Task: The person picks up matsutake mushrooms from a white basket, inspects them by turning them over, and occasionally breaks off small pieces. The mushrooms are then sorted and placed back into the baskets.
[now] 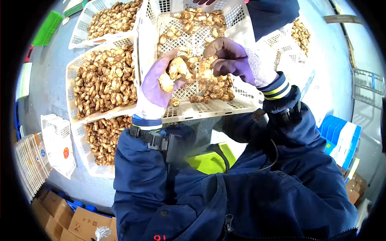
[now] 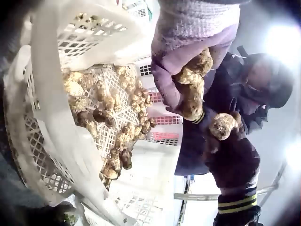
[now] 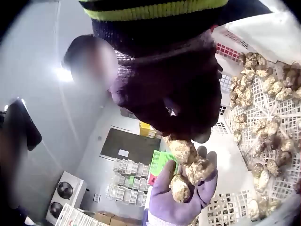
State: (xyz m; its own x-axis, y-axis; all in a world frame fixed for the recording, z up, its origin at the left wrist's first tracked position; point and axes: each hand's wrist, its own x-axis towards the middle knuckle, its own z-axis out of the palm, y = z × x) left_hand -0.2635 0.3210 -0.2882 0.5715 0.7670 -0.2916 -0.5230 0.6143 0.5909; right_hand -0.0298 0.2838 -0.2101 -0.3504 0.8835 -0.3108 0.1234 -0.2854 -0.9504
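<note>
My left hand (image 1: 153, 83), in a purple-palmed glove, holds a few knobbly brown-and-cream lumps (image 1: 179, 69) over a white plastic crate (image 1: 189, 113). They look like tubers or mushrooms; the frames do not settle which. The left wrist view shows these lumps (image 2: 192, 89) between thumb and fingers. Close beside it, my right hand (image 1: 233, 60), gloved alike, pinches another lump (image 1: 206, 67) with thumb and fingertips. In the right wrist view this lump (image 3: 181, 149) hangs just above those in the left palm. Loose lumps (image 1: 225, 89) lie on the crate's latticed bottom.
Crates heaped with the same lumps (image 1: 105, 80) stand to the left, and more lumps (image 1: 300, 36) lie at the right. Another person's dark sleeve (image 1: 273, 16) reaches in across the far side. Blue crates (image 1: 339, 138) are at the right, cardboard boxes (image 1: 86, 225) at the lower left.
</note>
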